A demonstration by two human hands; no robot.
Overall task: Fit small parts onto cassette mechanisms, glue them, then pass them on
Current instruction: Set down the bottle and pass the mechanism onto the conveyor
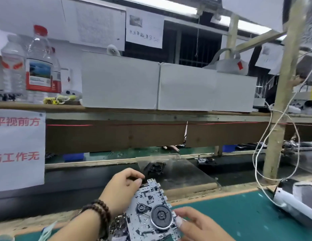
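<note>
head view, facing forward, close above bench (238,214)

The silver metal cassette mechanism (151,214) ran off the bottom edge between the hands. Far beyond the left hand (123,188), the white paper sign with red characters (18,148) was cropped; handwriting on the hanging white sheet (144,27) was illegible.

Bare forearms, no sleeves; the left wrist wears 2 strands of dark brown wooden bead bracelets (99,210).

Silver-grey cassette mechanism (150,211), black flywheel (161,215); green mat (238,214); brown bead bracelet (99,211).
</note>
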